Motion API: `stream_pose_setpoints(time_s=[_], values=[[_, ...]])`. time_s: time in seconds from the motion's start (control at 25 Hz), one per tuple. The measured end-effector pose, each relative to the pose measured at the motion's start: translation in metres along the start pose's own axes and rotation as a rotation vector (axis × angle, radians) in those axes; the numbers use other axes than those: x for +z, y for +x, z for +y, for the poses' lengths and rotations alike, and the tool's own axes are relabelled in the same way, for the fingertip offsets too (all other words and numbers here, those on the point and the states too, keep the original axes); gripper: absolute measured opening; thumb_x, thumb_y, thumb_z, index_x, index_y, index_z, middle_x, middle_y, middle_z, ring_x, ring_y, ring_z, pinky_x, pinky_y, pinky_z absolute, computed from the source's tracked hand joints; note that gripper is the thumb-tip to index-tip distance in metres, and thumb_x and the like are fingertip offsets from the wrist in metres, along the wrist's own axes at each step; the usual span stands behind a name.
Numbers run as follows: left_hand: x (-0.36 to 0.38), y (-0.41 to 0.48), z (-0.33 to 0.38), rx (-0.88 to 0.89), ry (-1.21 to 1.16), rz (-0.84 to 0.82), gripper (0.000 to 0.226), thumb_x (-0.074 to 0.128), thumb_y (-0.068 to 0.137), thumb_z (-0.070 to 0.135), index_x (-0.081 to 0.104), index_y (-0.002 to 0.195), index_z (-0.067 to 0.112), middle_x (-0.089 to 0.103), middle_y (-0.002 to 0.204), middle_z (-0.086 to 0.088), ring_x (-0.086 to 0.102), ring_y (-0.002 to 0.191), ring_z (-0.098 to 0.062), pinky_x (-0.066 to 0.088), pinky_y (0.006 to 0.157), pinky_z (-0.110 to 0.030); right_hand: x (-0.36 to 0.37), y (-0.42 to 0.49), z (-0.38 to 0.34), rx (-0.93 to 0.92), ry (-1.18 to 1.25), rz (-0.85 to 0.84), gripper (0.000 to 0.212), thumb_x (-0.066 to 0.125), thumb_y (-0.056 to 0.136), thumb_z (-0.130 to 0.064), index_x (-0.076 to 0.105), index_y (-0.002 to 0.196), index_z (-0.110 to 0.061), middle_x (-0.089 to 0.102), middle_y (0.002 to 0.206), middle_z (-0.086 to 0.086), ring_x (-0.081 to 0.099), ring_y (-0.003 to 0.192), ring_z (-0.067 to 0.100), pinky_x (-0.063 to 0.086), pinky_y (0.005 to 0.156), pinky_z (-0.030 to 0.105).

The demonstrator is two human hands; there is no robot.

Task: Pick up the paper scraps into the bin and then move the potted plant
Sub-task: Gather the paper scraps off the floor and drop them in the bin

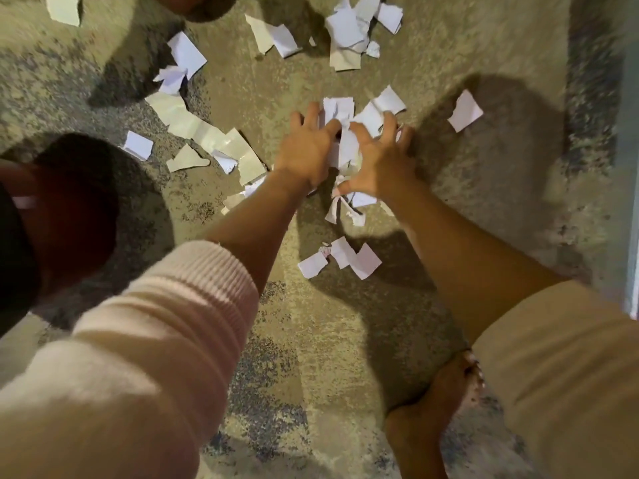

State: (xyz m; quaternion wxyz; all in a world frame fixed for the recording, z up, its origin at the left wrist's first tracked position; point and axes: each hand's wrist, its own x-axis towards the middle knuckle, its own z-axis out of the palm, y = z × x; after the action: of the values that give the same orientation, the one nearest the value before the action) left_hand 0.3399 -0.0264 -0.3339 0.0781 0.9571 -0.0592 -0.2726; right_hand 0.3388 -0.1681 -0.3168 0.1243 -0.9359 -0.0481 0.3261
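Observation:
Torn white paper scraps lie scattered over a mottled beige carpet [449,209]. My left hand [307,150] and my right hand [380,160] press in from both sides on a heap of scraps [345,146], with the fingers curled around it. A small cluster of scraps [342,259] lies nearer me, and one single piece [465,111] lies to the right. More scraps lie at the top [352,29] and in a strip on the left [207,136]. A dark red bin [76,216] stands at the left edge. A round dark shape [197,8] at the top edge is cut off.
My bare foot [425,420] rests on the carpet at the bottom, under my right arm. A pale vertical edge [631,167], a wall or a piece of furniture, runs down the right side. Shadows of my arms fall across the carpet.

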Motion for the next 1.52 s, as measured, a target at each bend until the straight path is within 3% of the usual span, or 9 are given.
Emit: stream_pose_setpoints(time_s=[0.12, 0.28, 0.44, 0.64, 0.84, 1.08, 1.28, 1.52], values=[[0.012, -0.021, -0.004, -0.004, -0.09, 0.031, 0.049, 0.057, 0.085, 0.005, 0.048, 0.132, 0.012, 0.044, 0.134, -0.018, 0.042, 0.117, -0.038, 0.046, 0.089, -0.044, 0.024, -0.018, -0.007, -0.016, -0.028, 0.123, 0.073, 0.08, 0.071, -0.018, 0.042, 0.132, -0.029, 0.022, 0.148, 0.014, 0.029, 0.126, 0.04, 0.05, 0.086, 0.055], [0.025, -0.057, -0.008, 0.025, -0.286, 0.029, 0.027, 0.053, 0.082, 0.001, 0.061, 0.108, 0.008, 0.061, 0.106, -0.019, 0.057, 0.101, -0.038, 0.049, 0.075, -0.042, 0.043, -0.035, -0.01, -0.004, 0.03, 0.125, 0.052, 0.065, 0.078, 0.003, 0.051, 0.123, -0.021, 0.032, 0.141, 0.016, 0.031, 0.127, 0.041, 0.045, 0.087, 0.049], [0.024, -0.095, -0.013, -0.069, -0.395, 0.075, 0.033, 0.055, 0.082, -0.001, 0.061, 0.112, 0.009, 0.06, 0.107, -0.016, 0.054, 0.105, -0.037, 0.047, 0.074, -0.041, 0.043, -0.057, -0.018, 0.076, 0.041, 0.071, 0.047, 0.069, 0.078, -0.002, 0.055, 0.119, -0.019, 0.039, 0.137, 0.015, 0.039, 0.123, 0.037, 0.04, 0.101, 0.045], [-0.007, -0.144, -0.033, -0.125, -0.455, 0.137, 0.03, 0.054, 0.082, -0.003, 0.059, 0.107, 0.013, 0.059, 0.104, -0.011, 0.052, 0.101, -0.034, 0.048, 0.072, -0.04, 0.023, -0.096, -0.051, 0.102, 0.061, 0.088, 0.039, 0.068, 0.081, -0.008, 0.057, 0.116, -0.02, 0.039, 0.136, 0.013, 0.041, 0.12, 0.034, 0.043, 0.097, 0.041], [-0.067, -0.188, -0.066, -0.19, -0.497, 0.223, 0.018, 0.06, 0.082, 0.002, 0.058, 0.097, 0.013, 0.058, 0.096, -0.007, 0.053, 0.096, -0.031, 0.049, 0.073, -0.043, -0.013, -0.13, -0.124, 0.02, 0.073, 0.15, 0.041, 0.066, 0.082, -0.007, 0.058, 0.119, -0.02, 0.047, 0.132, 0.012, 0.042, 0.121, 0.032, 0.035, 0.102, 0.035], [-0.141, -0.252, -0.113, -0.282, -0.594, 0.398, 0.014, 0.054, 0.081, 0.004, 0.057, 0.089, 0.015, 0.055, 0.087, -0.003, 0.049, 0.089, -0.027, 0.045, 0.069, -0.039, -0.066, -0.169, -0.231, -0.157, 0.056, 0.226, 0.043, 0.067, 0.08, -0.009, 0.059, 0.122, -0.018, 0.046, 0.13, 0.015, 0.047, 0.112, 0.031, 0.041, 0.088, 0.031], [-0.19, -0.309, -0.153, -0.392, -0.613, 0.455, 0.016, 0.052, 0.083, -0.001, 0.055, 0.089, 0.013, 0.056, 0.088, -0.005, 0.049, 0.088, -0.027, 0.039, 0.069, -0.037, -0.1, -0.197, -0.309, -0.198, 0.066, 0.153, 0.046, 0.06, 0.082, -0.004, 0.054, 0.124, -0.021, 0.037, 0.136, 0.011, 0.037, 0.124, 0.029, 0.043, 0.101, 0.038], [-0.222, -0.373, -0.21, -0.486, -0.716, 0.512, 0.011, 0.053, 0.084, 0.0, 0.056, 0.089, 0.01, 0.058, 0.09, -0.008, 0.051, 0.092, -0.028, 0.044, 0.075, -0.041, -0.107, -0.223, -0.39, -0.278, 0.017, 0.124, 0.046, 0.058, 0.08, 0.0, 0.053, 0.119, -0.024, 0.034, 0.134, 0.009, 0.035, 0.125, 0.029, 0.043, 0.098, 0.04]])
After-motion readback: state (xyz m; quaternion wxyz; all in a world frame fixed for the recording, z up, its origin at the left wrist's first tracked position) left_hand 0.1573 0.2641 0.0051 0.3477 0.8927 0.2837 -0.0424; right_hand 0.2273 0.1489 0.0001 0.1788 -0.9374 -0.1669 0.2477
